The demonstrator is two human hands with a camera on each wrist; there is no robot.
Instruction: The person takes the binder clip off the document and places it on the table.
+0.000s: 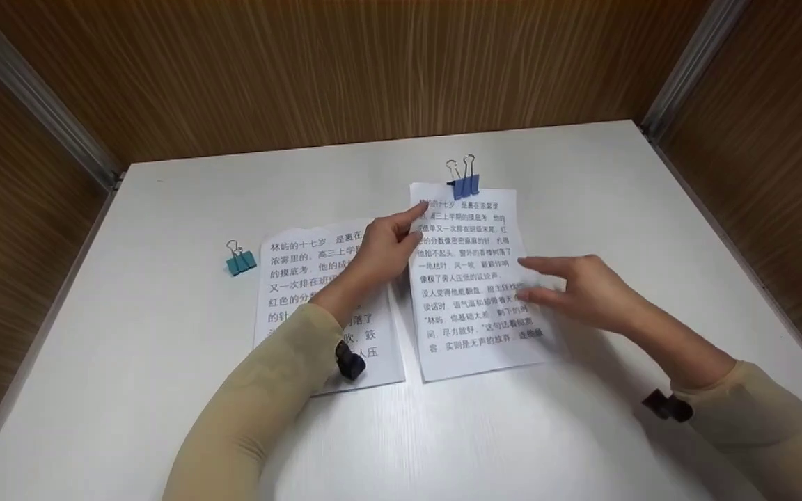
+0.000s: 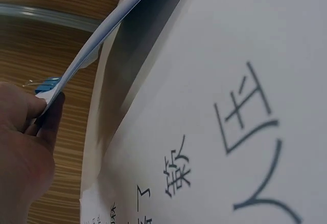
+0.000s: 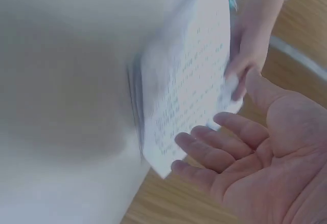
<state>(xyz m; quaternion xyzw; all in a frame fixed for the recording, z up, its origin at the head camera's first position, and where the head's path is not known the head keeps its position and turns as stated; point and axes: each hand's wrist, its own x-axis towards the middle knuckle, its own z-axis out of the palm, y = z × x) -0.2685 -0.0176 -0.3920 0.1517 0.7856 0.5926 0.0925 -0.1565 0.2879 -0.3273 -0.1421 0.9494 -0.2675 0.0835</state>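
Observation:
A stack of printed sheets (image 1: 467,320) carries a blue binder clip (image 1: 466,186) on its top edge. My left hand (image 1: 384,252) pinches this stack by its upper left edge; in the left wrist view the thumb and fingers lie on either side of the sheets, raised off the table. Beside the stack's right edge is my right hand (image 1: 592,292), its fingers extended; in the right wrist view the palm (image 3: 286,157) shows, holding nothing. Under my left forearm lies a second stack of printed sheets (image 1: 289,278), partly hidden by the arm.
A teal binder clip (image 1: 240,263) sits on the white table (image 1: 129,334), left of the second stack. Wood-grain panels (image 1: 373,76) enclose the back and both sides of the table.

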